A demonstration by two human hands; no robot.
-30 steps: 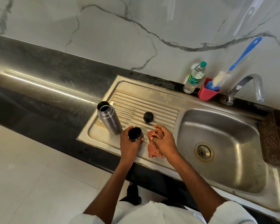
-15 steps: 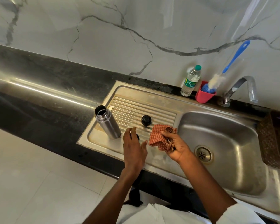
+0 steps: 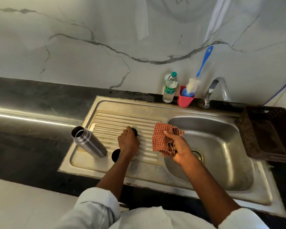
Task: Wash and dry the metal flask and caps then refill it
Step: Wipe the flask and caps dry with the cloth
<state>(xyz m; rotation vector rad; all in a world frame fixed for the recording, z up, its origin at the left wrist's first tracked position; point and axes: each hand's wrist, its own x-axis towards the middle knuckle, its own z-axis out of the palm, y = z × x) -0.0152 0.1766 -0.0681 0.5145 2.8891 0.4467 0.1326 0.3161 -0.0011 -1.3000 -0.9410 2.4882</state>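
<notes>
Black small cap (image 3: 134, 131) on drainboard, under left hand (image 3: 128, 142), fingers curled round it. Lift, push into checked cloth (image 3: 163, 138) bunched in right hand (image 3: 178, 148), twist dry. Flask (image 3: 88, 142) upright nearby, open.

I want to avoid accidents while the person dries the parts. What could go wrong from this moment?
1. The open steel flask stands near the drainboard's left edge; the left hand, reaching for the small black cap, might knock it over.
2. The larger black cap lies partly hidden beside the left wrist and could be swept off the board.
3. The red checked cloth, held by the right hand, hangs at the basin's rim and may touch a wet surface.
</notes>
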